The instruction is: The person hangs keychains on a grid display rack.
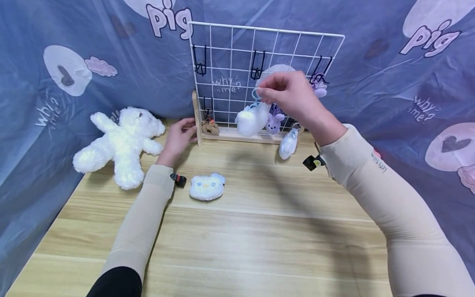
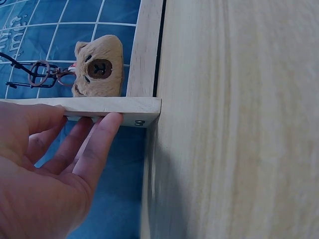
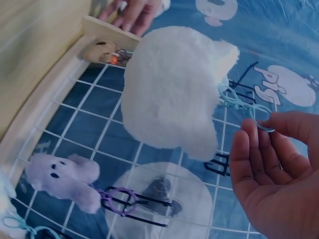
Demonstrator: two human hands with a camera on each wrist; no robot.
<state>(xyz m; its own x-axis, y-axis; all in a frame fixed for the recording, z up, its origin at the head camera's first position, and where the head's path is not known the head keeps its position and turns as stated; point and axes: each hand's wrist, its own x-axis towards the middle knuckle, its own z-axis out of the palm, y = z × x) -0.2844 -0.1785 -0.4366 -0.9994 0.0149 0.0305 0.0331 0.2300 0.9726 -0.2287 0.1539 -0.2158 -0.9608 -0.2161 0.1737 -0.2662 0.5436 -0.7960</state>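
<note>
Nearest on the tabletop, a white cat-faced plush is lying face up, left of the middle. Farther left, a white plush bear is sprawling.

Beyond the cat face, the left hand is touching the rack's left wooden post. Its thumb is resting on the near edge and its fingers, slightly parted, are reaching along the outer face. This contact is probably bracing the frame, so pressing lightly is serving better than pushing.

To the right, the right hand is rising before the wire grid. Thumb and index finger are pinching a light-blue ring, while the other fingers are curling close together. The hanging white plush is dangling below that ring, off the tabletop; whether it is brushing the grid, I cannot tell.

Holding just the ring's rim is sensibly leaving its opening free. If a hook is receiving it, squaring that opening to the hook's tip and calming any swing before releasing are mattering most.

Farther back, a brown bear plush is hanging lower left and 1 purple plush lower middle; swinging wide is risking a knock. Above, the upper middle hook is sitting near the ring.
</note>
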